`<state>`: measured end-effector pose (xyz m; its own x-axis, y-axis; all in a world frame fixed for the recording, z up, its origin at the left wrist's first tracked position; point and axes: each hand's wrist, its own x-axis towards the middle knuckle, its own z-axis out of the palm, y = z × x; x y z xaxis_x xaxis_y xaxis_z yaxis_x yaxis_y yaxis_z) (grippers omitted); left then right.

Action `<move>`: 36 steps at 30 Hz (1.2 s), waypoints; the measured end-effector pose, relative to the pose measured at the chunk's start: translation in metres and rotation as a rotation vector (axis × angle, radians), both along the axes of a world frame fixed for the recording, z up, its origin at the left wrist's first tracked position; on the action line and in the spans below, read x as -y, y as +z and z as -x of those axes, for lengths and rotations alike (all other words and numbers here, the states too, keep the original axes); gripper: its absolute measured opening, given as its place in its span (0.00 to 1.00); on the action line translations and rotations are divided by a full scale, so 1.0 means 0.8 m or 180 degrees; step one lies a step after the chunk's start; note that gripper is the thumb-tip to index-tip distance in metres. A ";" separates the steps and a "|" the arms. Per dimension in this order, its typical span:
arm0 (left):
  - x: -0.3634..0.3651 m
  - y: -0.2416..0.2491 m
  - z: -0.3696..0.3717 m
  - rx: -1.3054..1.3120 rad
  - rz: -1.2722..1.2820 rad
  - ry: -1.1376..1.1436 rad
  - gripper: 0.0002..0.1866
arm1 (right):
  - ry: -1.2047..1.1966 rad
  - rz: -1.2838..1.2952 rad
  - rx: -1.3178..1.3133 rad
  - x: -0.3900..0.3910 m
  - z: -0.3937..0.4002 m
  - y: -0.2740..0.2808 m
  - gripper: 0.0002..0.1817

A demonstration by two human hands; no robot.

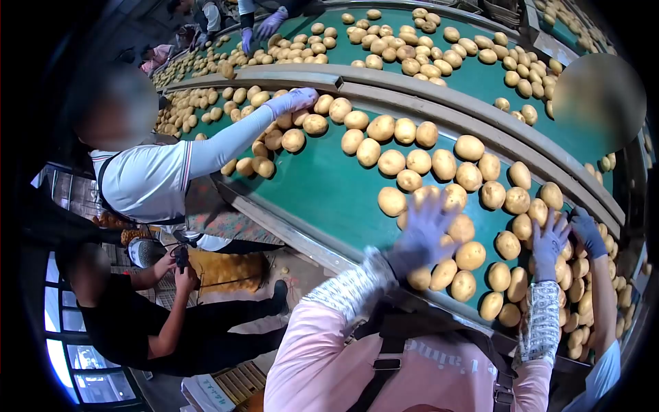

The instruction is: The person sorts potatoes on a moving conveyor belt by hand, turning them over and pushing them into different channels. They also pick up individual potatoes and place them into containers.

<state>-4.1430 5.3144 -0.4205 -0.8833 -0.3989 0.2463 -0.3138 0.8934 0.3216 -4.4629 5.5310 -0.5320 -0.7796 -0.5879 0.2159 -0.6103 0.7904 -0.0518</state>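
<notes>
Many potatoes (443,165) lie on a green conveyor belt (322,199) in front of me. My left hand (427,233), in a purple glove and blurred by motion, is over the potatoes near the belt's front edge, its fingers spread. My right hand (550,244), in a similar glove, reaches onto the potatoes farther right, with its fingers apart. Patterned sleeve covers reach up both my forearms. Whether either palm touches a potato is hidden.
A co-worker's gloved hand (296,101) reaches over the belt at left. Another gloved hand (588,233) is close beside my right hand. A metal divider (425,103) separates a second potato belt (329,58). A person in black (130,316) stands lower left.
</notes>
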 end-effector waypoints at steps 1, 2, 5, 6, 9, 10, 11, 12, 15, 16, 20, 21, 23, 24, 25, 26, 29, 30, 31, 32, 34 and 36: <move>0.026 -0.009 0.006 -0.0627 0.0665 0.0360 0.43 | -0.0063 -0.0156 0.0292 0.014 -0.019 0.036 0.43; 0.074 -0.003 0.015 -0.0306 0.0237 0.0589 0.43 | 0.0008 -0.0186 0.0408 0.019 -0.035 0.056 0.44; 0.182 -0.006 0.037 0.0281 0.0540 0.1492 0.40 | 0.0365 -0.0129 0.0551 0.006 -0.059 0.071 0.46; 0.202 -0.018 0.040 0.0516 0.0229 0.1621 0.40 | 0.0589 -0.0080 0.0433 0.001 -0.069 0.060 0.46; 0.217 -0.064 0.040 0.0896 0.0612 0.1350 0.39 | 0.1273 0.0598 0.0974 -0.021 -0.089 0.095 0.41; 0.211 -0.043 0.040 0.0266 0.0021 0.0792 0.34 | 0.1226 0.0592 0.0981 -0.023 -0.104 0.113 0.37; 0.173 0.000 0.048 0.0028 -0.0531 0.0683 0.30 | 0.1294 0.0575 0.0850 -0.029 -0.111 0.115 0.37; 0.162 -0.008 0.040 -0.0021 -0.0408 0.0542 0.30 | 0.1412 0.0646 0.0906 -0.034 -0.117 0.127 0.39; 0.130 -0.054 -0.012 0.0425 0.0795 0.0713 0.34 | 0.1899 0.0525 0.1090 -0.051 -0.140 0.116 0.40; 0.096 -0.030 -0.016 0.0579 0.0598 0.0699 0.35 | 0.2183 0.0780 0.1367 -0.061 -0.148 0.119 0.38; -0.003 -0.041 -0.056 0.0780 0.0341 0.0822 0.41 | 0.1981 0.1297 0.1598 -0.124 -0.134 0.133 0.33; -0.044 -0.029 -0.049 0.0677 0.0109 0.0881 0.42 | 0.1722 0.1326 0.1489 -0.150 -0.116 0.131 0.32; -0.110 -0.026 -0.034 0.0392 -0.0062 0.0463 0.41 | 0.0906 0.0534 0.1187 -0.190 -0.079 0.155 0.35; -0.139 -0.024 -0.021 0.0434 -0.0062 0.0191 0.41 | 0.0812 0.0449 0.0749 -0.210 -0.072 0.124 0.35; -0.162 -0.024 -0.001 0.0458 -0.0057 -0.0083 0.40 | 0.1011 0.0456 0.0846 -0.209 -0.063 0.124 0.35; -0.181 -0.024 0.020 0.0476 -0.0048 -0.0373 0.40 | 0.1194 0.0465 0.0939 -0.200 -0.051 0.124 0.35; -0.227 -0.002 0.081 0.0665 0.0114 -0.0545 0.36 | 0.1501 0.0369 0.0526 -0.159 -0.012 0.108 0.33; -0.241 0.012 0.103 0.0730 0.0101 -0.0538 0.35 | 0.1457 0.0401 0.0398 -0.138 0.004 0.104 0.32; -0.250 0.008 0.122 0.0755 0.0042 -0.0661 0.35 | 0.1424 0.0448 0.0284 -0.117 0.023 0.099 0.32; -0.258 0.000 0.138 0.0798 -0.0009 -0.0762 0.35 | 0.1279 0.0438 0.0209 -0.098 0.044 0.083 0.32; -0.269 0.001 0.160 0.0901 -0.0012 -0.0767 0.34 | 0.1130 0.0429 0.0529 -0.086 0.084 0.086 0.33; -0.257 -0.024 0.165 0.0891 0.0404 -0.0578 0.39 | 0.0926 0.0434 0.0738 -0.095 0.115 0.096 0.36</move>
<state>-4.2752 5.5198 -0.4401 -0.9772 -0.2111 0.0222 -0.2066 0.9700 0.1284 -4.5552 5.6068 -0.4549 -0.6219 -0.7695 0.1451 -0.7676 0.5625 -0.3072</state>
